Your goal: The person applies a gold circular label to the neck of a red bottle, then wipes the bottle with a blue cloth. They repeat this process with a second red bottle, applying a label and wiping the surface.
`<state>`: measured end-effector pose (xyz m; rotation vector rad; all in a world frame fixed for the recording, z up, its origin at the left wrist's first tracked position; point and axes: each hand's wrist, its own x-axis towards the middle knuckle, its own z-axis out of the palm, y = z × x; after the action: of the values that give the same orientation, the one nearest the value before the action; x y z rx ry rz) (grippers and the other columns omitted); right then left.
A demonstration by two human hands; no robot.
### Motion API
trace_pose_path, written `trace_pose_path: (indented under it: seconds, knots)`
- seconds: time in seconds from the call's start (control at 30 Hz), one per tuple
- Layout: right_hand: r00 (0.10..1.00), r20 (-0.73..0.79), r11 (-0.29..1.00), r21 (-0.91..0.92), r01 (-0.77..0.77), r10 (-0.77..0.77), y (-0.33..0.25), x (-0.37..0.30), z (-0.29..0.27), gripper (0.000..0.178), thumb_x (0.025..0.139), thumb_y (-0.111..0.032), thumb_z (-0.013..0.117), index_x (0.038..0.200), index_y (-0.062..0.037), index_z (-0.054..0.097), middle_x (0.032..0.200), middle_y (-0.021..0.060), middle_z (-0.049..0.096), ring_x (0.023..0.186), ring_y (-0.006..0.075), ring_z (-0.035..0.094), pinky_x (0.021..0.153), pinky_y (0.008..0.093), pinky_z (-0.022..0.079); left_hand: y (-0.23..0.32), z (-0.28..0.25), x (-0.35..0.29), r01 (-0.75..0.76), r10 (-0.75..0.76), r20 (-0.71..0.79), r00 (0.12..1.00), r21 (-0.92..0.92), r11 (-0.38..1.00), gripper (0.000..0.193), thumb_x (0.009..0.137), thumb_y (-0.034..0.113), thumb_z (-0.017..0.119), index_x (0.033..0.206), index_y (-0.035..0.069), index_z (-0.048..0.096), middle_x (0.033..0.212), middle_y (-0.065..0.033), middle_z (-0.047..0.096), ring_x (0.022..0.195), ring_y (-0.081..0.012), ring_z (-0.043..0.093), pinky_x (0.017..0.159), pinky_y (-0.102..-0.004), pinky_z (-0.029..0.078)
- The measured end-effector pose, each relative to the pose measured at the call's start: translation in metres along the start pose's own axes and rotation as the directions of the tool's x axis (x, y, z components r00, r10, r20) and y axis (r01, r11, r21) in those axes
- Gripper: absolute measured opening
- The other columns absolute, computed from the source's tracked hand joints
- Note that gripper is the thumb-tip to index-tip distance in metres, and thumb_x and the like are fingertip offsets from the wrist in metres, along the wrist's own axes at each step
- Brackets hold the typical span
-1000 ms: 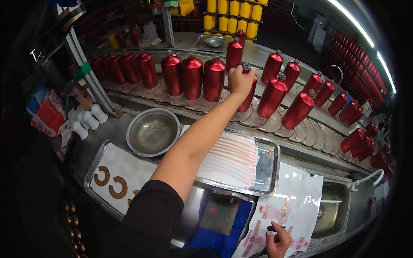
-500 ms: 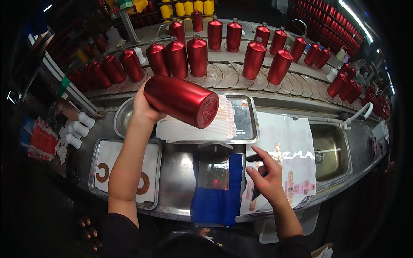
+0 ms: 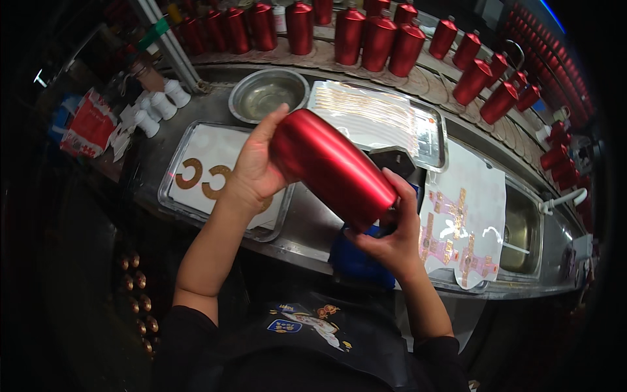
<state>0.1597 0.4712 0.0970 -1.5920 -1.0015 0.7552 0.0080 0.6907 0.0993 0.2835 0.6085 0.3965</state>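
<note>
A glossy red bottle lies tilted across the middle, its base toward the lower right. My left hand grips its upper end and hides the neck. At the base my right hand closes round the bottom, thumb below and fingers above, with something dark at the fingertips that I cannot make out. Beneath lie a blue cloth and a dark block, both partly covered by the bottle and right hand. Beside my left forearm, a metal tray carries gold C-shaped labels on white sheets.
Behind stand a metal bowl and a tray with label sheets. Pink-and-gold label sheets lie to the right, beside a sink with a white faucet. Several red bottles line the conveyor; white cups sit at left.
My head view has turned and dropped. The bottle has come nearer to me with its base swung toward the lower right, and my right hand, earlier apart from it, now holds its base.
</note>
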Motion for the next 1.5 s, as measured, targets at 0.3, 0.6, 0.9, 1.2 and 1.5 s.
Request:
trace_pose_path:
  seconds: [0.3, 0.6, 0.9, 1.2, 1.5]
  knots:
    - [0.959, 0.056, 0.955, -0.126, -0.269, 0.278, -0.049, -0.051, 0.003, 0.095, 0.071, -0.014, 0.089, 0.153, -0.0069, 0.042, 0.130, 0.0082, 0.060, 0.076, 0.0057, 0.056, 0.058, 0.0176, 0.040, -0.020, 0.033, -0.050, -0.419, 0.457, 0.158, 0.875, 0.719, 0.554, 0.070, 0.069, 0.022, 0.093, 0.126, 0.002, 0.056, 0.113, -0.0085, 0.066, 0.105, -0.0207, 0.066, 0.096, -0.0344, 0.053]
    - [0.928, -0.014, 0.928, -0.005, -0.372, 0.372, -0.059, -0.056, 0.002, 0.077, 0.079, 0.000, 0.074, 0.150, -0.0042, 0.044, 0.125, 0.0114, 0.063, 0.065, 0.0003, 0.044, 0.055, 0.0155, 0.035, -0.053, 0.015, -0.063, -0.579, 0.458, 0.526, 0.716, 0.815, -0.032, 0.089, 0.066, 0.020, 0.093, 0.141, 0.008, 0.047, 0.144, -0.0171, 0.043, 0.128, -0.0348, 0.052, 0.107, -0.0414, 0.045]
    - [0.930, -0.096, 0.930, -0.066, -0.360, 0.354, -0.046, -0.052, 0.003, 0.069, 0.085, -0.003, 0.068, 0.150, -0.0010, 0.044, 0.126, 0.0139, 0.061, 0.068, 0.0021, 0.050, 0.061, 0.0153, 0.039, 0.017, -0.114, -0.096, 0.226, 0.761, 0.146, 0.632, 0.905, -0.361, 0.024, 0.089, 0.013, 0.068, 0.106, -0.003, 0.063, 0.100, -0.0205, 0.065, 0.097, -0.0381, 0.060, 0.085, -0.0489, 0.048]
    - [0.927, -0.139, 0.926, -0.102, -0.365, 0.350, -0.024, -0.054, -0.001, 0.066, 0.087, -0.009, 0.071, 0.148, -0.0024, 0.047, 0.126, 0.0130, 0.062, 0.066, 0.0027, 0.051, 0.059, 0.0158, 0.039, 0.037, -0.172, -0.039, 0.043, 0.525, 0.228, 0.820, 0.890, -0.454, 0.017, 0.085, 0.005, 0.062, 0.101, 0.000, 0.063, 0.107, -0.0156, 0.066, 0.104, -0.0366, 0.059, 0.091, -0.0503, 0.044]
    - [0.912, -0.149, 0.914, -0.085, -0.397, 0.383, -0.014, -0.054, -0.006, 0.062, 0.087, -0.004, 0.069, 0.146, -0.0018, 0.050, 0.123, 0.0111, 0.063, 0.066, 0.0028, 0.053, 0.058, 0.0161, 0.039, 0.087, -0.203, -0.063, 0.516, 0.776, -0.030, 0.630, 0.763, -0.390, 0.066, 0.072, 0.043, 0.084, 0.114, 0.000, 0.057, 0.129, -0.0219, 0.056, 0.126, -0.0394, 0.049, 0.104, -0.0505, 0.041]
